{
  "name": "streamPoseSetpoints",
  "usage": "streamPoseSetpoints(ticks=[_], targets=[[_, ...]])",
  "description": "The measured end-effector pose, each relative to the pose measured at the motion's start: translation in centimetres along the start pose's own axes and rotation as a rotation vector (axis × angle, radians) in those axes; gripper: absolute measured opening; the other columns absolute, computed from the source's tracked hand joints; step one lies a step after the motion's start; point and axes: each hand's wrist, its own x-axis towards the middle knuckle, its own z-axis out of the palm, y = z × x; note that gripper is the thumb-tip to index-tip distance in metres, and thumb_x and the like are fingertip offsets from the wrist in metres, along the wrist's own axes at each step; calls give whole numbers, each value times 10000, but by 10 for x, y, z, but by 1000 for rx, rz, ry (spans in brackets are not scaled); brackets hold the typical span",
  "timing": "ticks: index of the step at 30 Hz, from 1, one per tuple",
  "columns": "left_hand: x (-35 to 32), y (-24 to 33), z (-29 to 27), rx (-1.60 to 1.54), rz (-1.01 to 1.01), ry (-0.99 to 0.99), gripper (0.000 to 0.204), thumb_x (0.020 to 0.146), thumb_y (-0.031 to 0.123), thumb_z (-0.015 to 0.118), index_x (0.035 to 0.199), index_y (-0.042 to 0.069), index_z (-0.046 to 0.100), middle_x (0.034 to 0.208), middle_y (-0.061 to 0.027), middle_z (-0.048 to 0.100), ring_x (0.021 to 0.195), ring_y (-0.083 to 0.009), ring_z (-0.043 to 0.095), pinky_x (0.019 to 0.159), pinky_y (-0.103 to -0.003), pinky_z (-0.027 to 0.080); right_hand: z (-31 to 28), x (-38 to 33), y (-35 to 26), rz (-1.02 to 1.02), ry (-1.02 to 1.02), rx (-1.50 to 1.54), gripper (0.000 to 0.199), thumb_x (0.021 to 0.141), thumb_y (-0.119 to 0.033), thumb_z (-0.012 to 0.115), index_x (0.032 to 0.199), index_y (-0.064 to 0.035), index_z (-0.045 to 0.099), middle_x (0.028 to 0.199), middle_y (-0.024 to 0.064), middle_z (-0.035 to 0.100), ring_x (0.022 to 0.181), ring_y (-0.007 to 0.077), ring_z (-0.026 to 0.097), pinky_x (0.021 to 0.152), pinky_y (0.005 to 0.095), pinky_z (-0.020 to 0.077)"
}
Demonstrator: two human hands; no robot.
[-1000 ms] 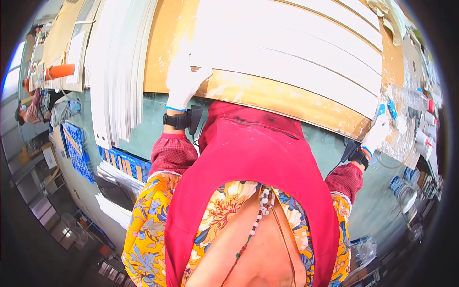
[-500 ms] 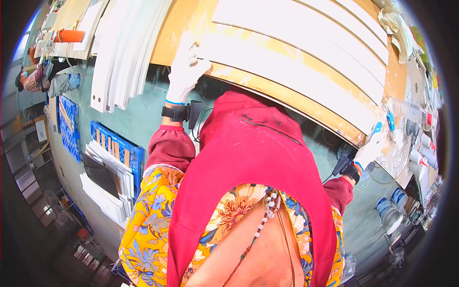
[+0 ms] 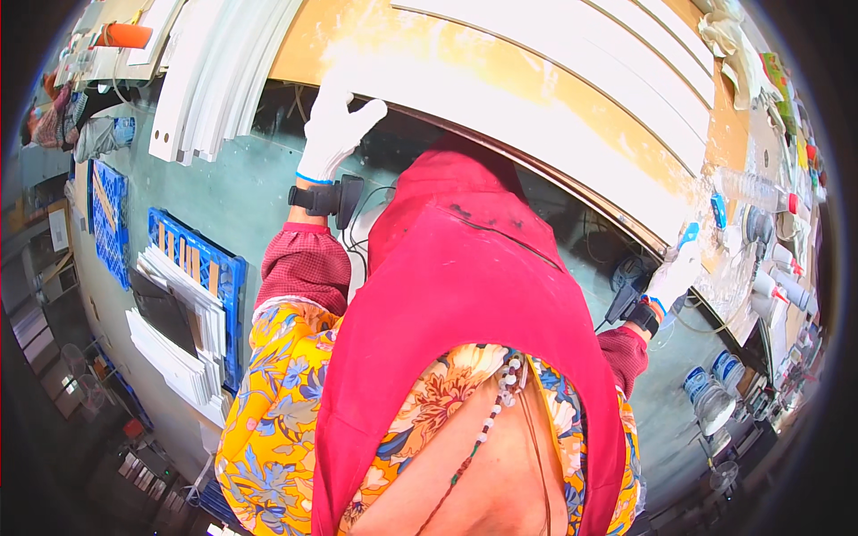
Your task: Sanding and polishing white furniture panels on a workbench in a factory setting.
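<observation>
The right hand (image 3: 677,272) fingers blur against the white panel (image 3: 536,116).

Long boards (image 3: 572,80) on the workbench (image 3: 500,67); crate (image 3: 192,268) on floor, left.

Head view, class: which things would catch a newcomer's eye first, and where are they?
The red apron fills the centre, over yellow floral sleeves. Above it, long white boards lie across a wooden bench, with the gloved left hand on their near edge and the right hand at the bench's right end. A blue crate of white panels stands lower left.
</observation>
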Motion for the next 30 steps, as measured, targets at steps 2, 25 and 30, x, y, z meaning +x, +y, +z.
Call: streamPoseSetpoints(ticks=[2,25,30], targets=[[-1,7,0,264,95,-74,699,746,273,789,1366,100,517,1340,-117,554,1247,-288,514,1049,-456,386,3,-2,-1,9,-1,48,427,1006,-284,527,1329,-7,557,1248,27,609,1091,121,576,838,240,477],[-26,122,112,-450,570,-533,337,838,321,729,1101,112,697,1149,-101,671,1049,-288,637,886,-374,511,-3,-2,-18,-18,22,29,486,974,-273,605,1329,50,530,1301,108,582,1196,183,547,990,303,448],[-25,86,85,85,567,-246,450,865,374,673,1237,123,641,1256,-91,629,1164,-290,581,979,-412,454,-21,10,-6,-25,-16,124,428,973,-195,577,1339,22,533,1314,149,590,1199,244,563,986,355,453]])
